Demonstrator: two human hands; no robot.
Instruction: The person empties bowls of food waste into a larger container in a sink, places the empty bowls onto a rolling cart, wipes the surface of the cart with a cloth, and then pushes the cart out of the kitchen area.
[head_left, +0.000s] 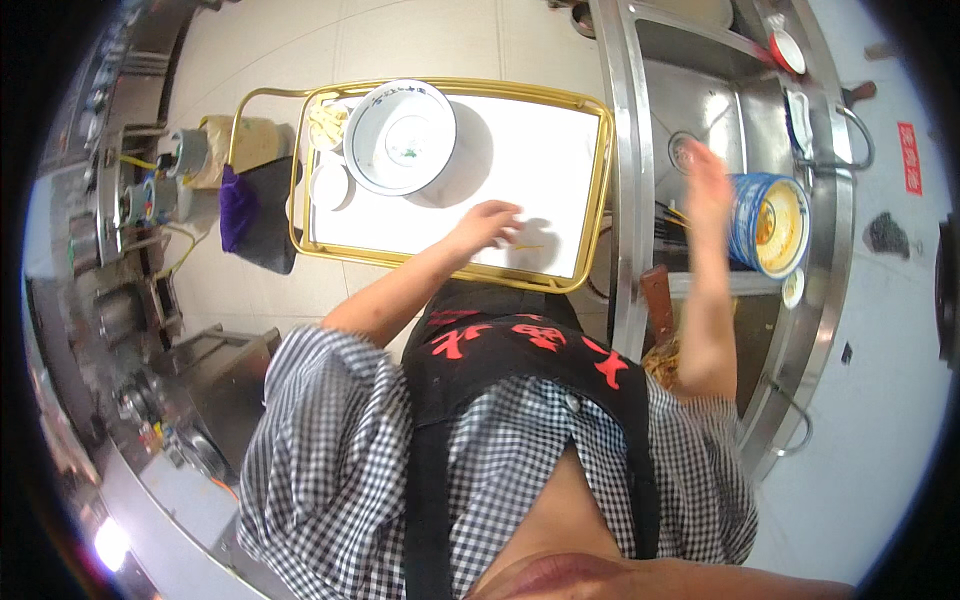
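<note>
A gold-rimmed cart with a white top stands before me. On its left half is a large white bowl with a dark rim line. Beside it are a small dish of pale yellow strips and a small white dish. My left hand hovers over the near part of the top, fingers apart and holding nothing; a thin yellow strip lies close by. Blurred, my right hand is over the steel sink, left of stacked blue-and-white bowls; its grip is unclear. The top bowl has orange residue.
The steel sink runs along the right, with a faucet, a red-and-white bowl and a brown handle near it. A purple cloth hangs at the cart's left end. Kitchen equipment lines the far left.
</note>
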